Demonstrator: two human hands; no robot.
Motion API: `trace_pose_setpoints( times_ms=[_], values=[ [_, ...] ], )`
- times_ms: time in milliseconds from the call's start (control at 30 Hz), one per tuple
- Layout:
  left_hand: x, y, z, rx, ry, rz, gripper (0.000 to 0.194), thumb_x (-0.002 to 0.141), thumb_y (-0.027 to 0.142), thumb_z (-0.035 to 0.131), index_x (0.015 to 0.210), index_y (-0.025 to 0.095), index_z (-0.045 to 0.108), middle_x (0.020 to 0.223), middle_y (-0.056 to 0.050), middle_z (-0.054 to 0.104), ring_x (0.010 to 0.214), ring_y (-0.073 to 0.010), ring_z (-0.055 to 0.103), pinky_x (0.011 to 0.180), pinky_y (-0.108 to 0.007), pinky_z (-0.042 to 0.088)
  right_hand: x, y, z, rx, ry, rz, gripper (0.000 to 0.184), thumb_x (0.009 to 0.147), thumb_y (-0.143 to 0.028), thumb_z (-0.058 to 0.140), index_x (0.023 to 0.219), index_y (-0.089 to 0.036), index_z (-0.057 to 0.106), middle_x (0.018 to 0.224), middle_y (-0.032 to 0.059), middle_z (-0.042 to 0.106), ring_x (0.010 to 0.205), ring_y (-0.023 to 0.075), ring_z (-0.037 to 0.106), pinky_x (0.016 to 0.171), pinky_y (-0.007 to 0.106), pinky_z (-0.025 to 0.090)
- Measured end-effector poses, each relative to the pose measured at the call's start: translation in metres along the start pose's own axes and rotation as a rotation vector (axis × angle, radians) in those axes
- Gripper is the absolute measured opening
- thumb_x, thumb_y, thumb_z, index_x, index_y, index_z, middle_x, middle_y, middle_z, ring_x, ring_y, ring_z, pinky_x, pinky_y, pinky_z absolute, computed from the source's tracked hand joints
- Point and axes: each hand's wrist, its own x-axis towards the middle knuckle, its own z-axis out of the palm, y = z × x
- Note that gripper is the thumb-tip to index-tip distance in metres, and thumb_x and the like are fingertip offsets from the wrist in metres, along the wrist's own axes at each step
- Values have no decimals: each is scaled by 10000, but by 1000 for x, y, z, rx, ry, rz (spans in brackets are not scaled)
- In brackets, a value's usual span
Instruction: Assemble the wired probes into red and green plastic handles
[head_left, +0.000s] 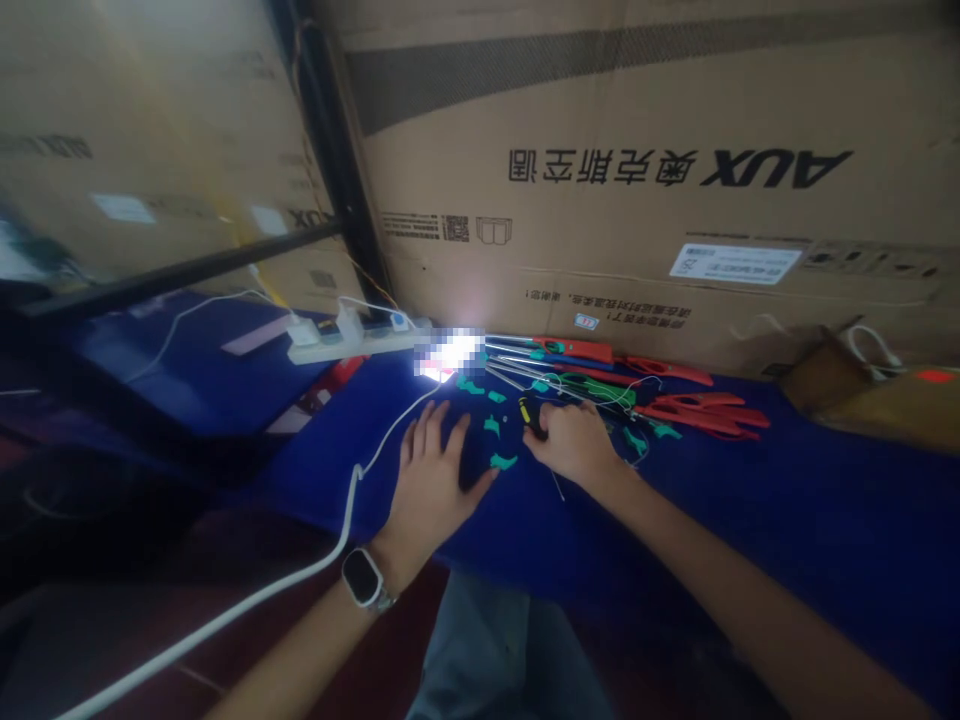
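Note:
My left hand [431, 480], with a watch [363, 578] on its wrist, lies flat with fingers spread on the blue table cover [360, 520]. Its thumb tip touches or nearly touches a small green plastic piece [503, 462]. More green pieces [491, 426] are scattered between my hands. My right hand [574, 437] is closed around a yellow-and-black handle [525, 410], which looks like a screwdriver's; a thin shaft or wire shows below the fingers. Beyond it lie long-necked lighters with red casings [577, 350] and metal tubes, a green casing [611, 390] and loose red casings [701, 412].
A glaring, partly pixelated screen [450, 352] lies ahead, with a white cable [349, 510] running toward me at the left. Behind it is a power strip [352, 343] with plugs. Large cardboard boxes [600, 230] wall off the back. A dark metal frame [187, 265] stands at the left.

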Motion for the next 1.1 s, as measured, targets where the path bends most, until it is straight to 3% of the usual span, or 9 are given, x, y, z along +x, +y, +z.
trace_pose_setpoints(
  times_ms=[67,133,200,300,400,600,767,900,1100],
  values=[
    [3,-7,4,-16,-16,-73,760,872,548,650,1466,139,408,1558,-259,343,1473,-446,303,1116,-624,392,0,-3,-2,17,54,8,224,883,-389,571,873,-176,637,797,93,747,787,283,697,869,430,394],
    [8,-13,10,-90,-78,-107,763,889,579,612,1479,149,388,1574,-259,332,1469,-439,326,1089,-599,443,2,-6,-5,64,133,-90,189,863,-329,586,952,-167,627,897,107,741,868,283,678,859,412,390],
    [14,-14,17,-142,-127,-117,692,927,531,575,1457,114,419,1576,-285,326,1452,-431,366,1077,-562,474,5,-9,-7,126,169,-258,170,835,-253,599,981,-170,629,968,104,724,918,263,649,869,391,376],
    [26,-12,26,-180,-116,-74,557,958,406,558,1417,104,465,1575,-282,345,1433,-405,413,1074,-526,490,10,-11,-6,194,114,-415,128,799,-196,628,925,-190,650,894,61,713,891,237,607,874,385,347],
    [40,-8,31,-195,-137,-43,496,970,322,542,1407,95,483,1569,-279,363,1408,-380,459,1077,-492,492,11,-8,-3,239,85,-430,83,806,-174,624,881,-198,651,778,27,694,839,225,574,858,384,323],
    [56,-17,32,-309,-226,18,490,972,266,528,1438,123,482,1583,-243,365,1347,-364,536,1086,-474,485,3,3,-2,289,200,-390,127,815,-144,606,910,-202,667,809,27,685,882,230,560,847,378,303],
    [37,-21,18,-397,-158,70,488,931,354,603,1390,201,537,1594,-162,372,1377,-304,515,1104,-444,482,17,6,-4,188,169,-365,150,885,-230,654,1002,-194,741,978,83,689,1000,262,545,863,395,297],
    [23,-14,8,-357,-200,52,630,875,486,678,1431,251,500,1570,-156,410,1337,-341,549,1042,-486,535,39,1,-1,182,70,-433,124,885,-249,690,978,-240,770,948,68,685,993,262,538,848,393,281],
    [38,-14,21,-324,-121,77,304,935,326,627,1217,212,632,1347,-124,581,1214,-285,622,1030,-450,544,49,-1,6,272,108,-426,99,886,-199,681,805,-215,735,835,27,700,934,232,543,835,371,265]
  ],
)
